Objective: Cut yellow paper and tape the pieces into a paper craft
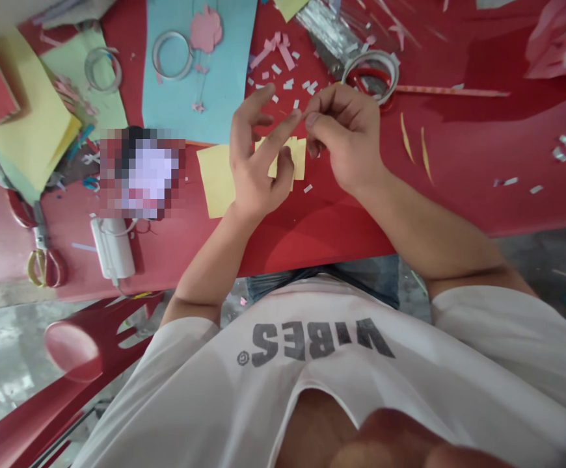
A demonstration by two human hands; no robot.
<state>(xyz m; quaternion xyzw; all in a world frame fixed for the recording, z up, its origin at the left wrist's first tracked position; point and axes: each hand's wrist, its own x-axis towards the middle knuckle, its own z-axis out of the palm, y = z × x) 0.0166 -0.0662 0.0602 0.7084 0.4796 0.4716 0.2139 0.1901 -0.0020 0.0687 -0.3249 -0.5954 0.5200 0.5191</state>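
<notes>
My left hand (pixel 256 159) hovers over the red table (pixel 458 169) with its index finger stretched toward my right hand, its lower fingers curled against a small yellow paper piece (pixel 300 159). My right hand (pixel 346 133) is closed in a pinch at that fingertip, on something too small to make out. A larger yellow paper square (pixel 215 179) lies flat under my left hand. Small white and pink paper scraps (pixel 283 62) are scattered just beyond both hands.
A tape roll (pixel 371 73) lies beyond my right hand; two more rings (pixel 172 55) (pixel 102 68) rest on blue paper (pixel 224 84) and green paper. Scissors (pixel 41 257) and a white charger (pixel 112 247) lie at the left. Yellow sheets (pixel 29 117) are stacked far left. A red chair (pixel 82 344) stands below.
</notes>
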